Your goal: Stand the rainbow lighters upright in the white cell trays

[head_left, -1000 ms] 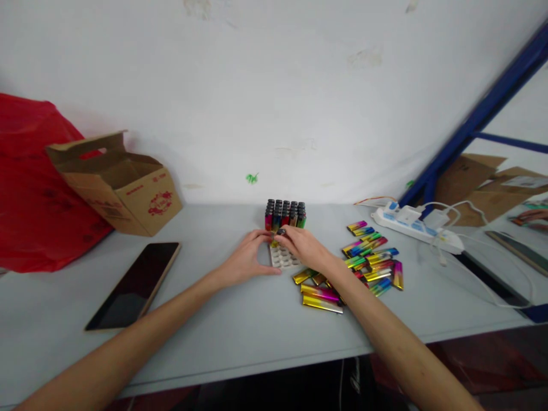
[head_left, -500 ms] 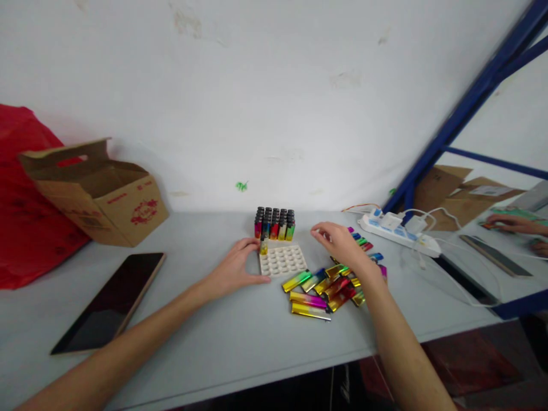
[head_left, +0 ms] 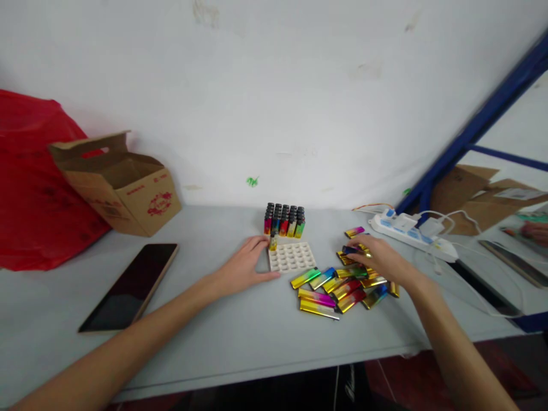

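Observation:
A white tray (head_left: 295, 257) with rows of round holes lies mid-table, one lighter (head_left: 273, 242) upright in its back left corner. My left hand (head_left: 246, 267) is at the tray's left side, thumb and fingers spread around that corner. Behind the tray stands a block of upright lighters (head_left: 284, 221) with black tops. To the right lies a loose pile of shiny coloured lighters (head_left: 349, 285). Over the back of this pile, my right hand (head_left: 381, 260) has its fingers closed at a lighter with a blue end; the fingertips are partly hidden.
On the left are a dark tablet (head_left: 128, 288), an open cardboard box (head_left: 141, 200) and a red bag (head_left: 38, 188). A white power strip (head_left: 413, 235) with cables lies at the right, before a blue frame (head_left: 454, 151). Another person's hand (head_left: 535, 231) shows at the far right.
My right hand has moved right and down from beside the tray onto the lighter pile. My left hand stays by the tray. The whole view has shifted slightly.

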Tool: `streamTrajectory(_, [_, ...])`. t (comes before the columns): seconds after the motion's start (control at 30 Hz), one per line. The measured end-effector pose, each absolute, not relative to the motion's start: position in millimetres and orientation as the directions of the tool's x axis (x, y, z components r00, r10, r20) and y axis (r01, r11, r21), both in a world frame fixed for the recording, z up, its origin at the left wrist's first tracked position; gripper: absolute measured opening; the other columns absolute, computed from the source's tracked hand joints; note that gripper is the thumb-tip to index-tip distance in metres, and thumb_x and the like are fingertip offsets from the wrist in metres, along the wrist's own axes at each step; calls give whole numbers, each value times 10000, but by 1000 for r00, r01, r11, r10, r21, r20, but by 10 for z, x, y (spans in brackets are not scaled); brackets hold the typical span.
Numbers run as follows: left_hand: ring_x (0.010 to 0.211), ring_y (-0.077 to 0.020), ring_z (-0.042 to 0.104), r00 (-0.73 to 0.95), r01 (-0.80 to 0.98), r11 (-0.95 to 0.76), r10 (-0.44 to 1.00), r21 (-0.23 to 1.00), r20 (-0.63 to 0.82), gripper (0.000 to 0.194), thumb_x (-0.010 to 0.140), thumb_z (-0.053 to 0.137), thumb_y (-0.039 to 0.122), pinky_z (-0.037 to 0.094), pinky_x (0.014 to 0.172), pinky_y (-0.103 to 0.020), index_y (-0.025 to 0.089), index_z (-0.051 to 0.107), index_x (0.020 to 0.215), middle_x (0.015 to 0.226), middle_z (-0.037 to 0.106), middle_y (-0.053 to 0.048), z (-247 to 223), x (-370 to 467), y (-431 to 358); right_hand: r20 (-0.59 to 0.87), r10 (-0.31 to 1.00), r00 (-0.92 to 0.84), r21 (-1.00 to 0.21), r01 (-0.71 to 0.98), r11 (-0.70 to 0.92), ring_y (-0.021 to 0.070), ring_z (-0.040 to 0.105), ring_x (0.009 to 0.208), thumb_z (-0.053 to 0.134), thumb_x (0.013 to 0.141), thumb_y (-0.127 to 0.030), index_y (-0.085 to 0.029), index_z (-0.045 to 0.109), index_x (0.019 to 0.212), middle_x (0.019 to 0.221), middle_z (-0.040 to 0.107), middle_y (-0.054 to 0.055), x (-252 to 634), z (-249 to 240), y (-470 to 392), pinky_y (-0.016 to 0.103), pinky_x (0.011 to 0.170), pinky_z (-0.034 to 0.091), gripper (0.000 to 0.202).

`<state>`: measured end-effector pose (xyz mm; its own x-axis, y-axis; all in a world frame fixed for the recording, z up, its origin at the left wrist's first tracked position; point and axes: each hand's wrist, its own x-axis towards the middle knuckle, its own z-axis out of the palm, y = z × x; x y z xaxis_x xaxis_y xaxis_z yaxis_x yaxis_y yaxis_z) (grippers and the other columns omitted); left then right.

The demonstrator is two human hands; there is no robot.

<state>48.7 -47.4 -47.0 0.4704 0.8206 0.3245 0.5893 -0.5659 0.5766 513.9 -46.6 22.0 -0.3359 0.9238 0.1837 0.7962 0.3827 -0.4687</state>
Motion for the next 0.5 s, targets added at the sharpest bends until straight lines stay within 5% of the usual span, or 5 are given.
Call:
streamTrajectory(0.1, [1623, -469, 762, 475, 587, -582, 810, 563, 343, 770, 1025, 1006, 737, 621, 1444, -617, 290, 794, 1616, 1711, 796, -169, -470, 488, -493, 253, 941, -227, -642, 688, 338, 348, 888, 914, 797, 1111, -673, -289, 816, 1233, 1003, 926, 110, 4945, 245, -459, 481, 882, 721, 403])
streamTrajectory(0.2, [1624, -463, 764, 481, 586, -593, 803, 552, 352, 747, 1042, 1001, 723, 622, 1447, -612, 294, 791, 1617, 1716, 795, -171, -485, 484, -491, 214, 963, -162, -855, 447, 265, 223, 622, 614, 777, 1104, -881, -299, 708, 1321, 719, 702, -52, 4612, 293, -441, 339, 606, 481, 625])
streamTrajectory(0.33, [1643, -461, 742, 495, 587, -600, 797, 543, 345, 757, 1065, 986, 714, 600, 1467, -642, 287, 769, 1650, 1741, 780, -181, -496, 478, -487, 181, 937, -300, -961, 148, 233, 175, 516, 619, 816, 1064, -950, -330, 579, 1293, 800, 761, -56, 4071, 399, -353, 324, 626, 444, 703])
streamTrajectory(0.5, [1617, -461, 756, 504, 582, -603, 794, 545, 340, 759, 1074, 982, 698, 608, 1451, -665, 261, 768, 1657, 1715, 789, -199, -468, 491, -506, 237, 862, -448, -950, 78, 302, 186, 610, 708, 811, 1109, -869, -349, 495, 1264, 943, 825, -34, 3583, 418, -160, 340, 701, 534, 628])
